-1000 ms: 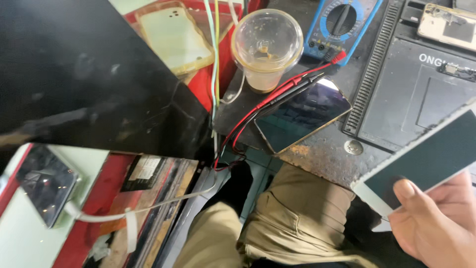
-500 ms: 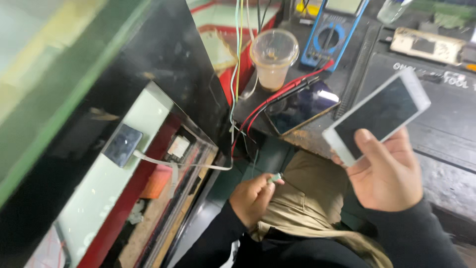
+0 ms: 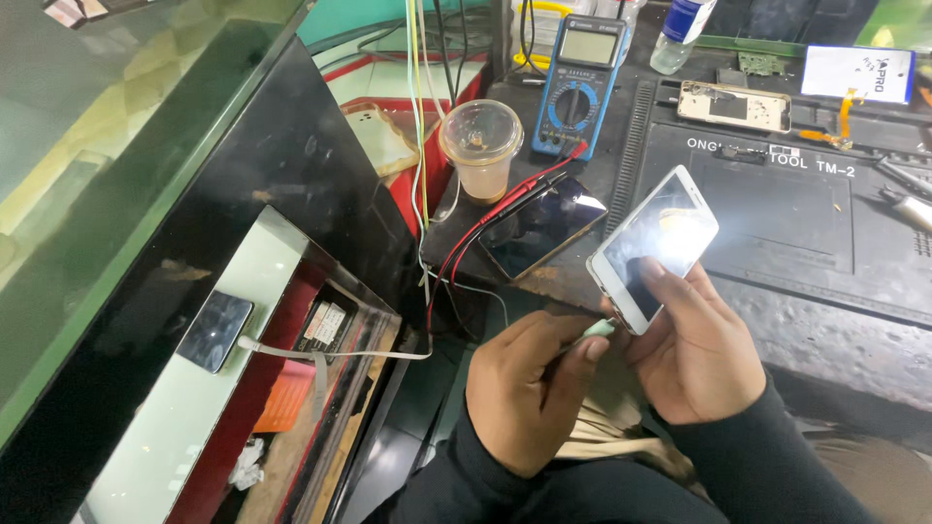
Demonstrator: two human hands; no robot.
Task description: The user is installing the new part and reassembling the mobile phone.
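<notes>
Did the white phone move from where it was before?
Yes. The white phone in the right hand has come up and left, toward the dark phone lying on the bench. The left hand now brings a plug to its bottom edge.

A phone-repair workshop, set up at a shop counter. At twelve o'clock, a blue multimeter (image 3: pixel 582 85) with red and black probe leads (image 3: pixel 505 209) trailing across a worn dark bench (image 3: pixel 825 340). At two o'clock, a black repair mat (image 3: pixel 777 209) with a stripped gold phone frame (image 3: pixel 734 105) above it. At nine o'clock, a glass display counter (image 3: pixel 116 165); below it, a phone on a charging cable (image 3: pixel 216 331). Beside the meter, a plastic drink cup (image 3: pixel 481 147) and a dark phone (image 3: pixel 540 225) lying face up.
</notes>
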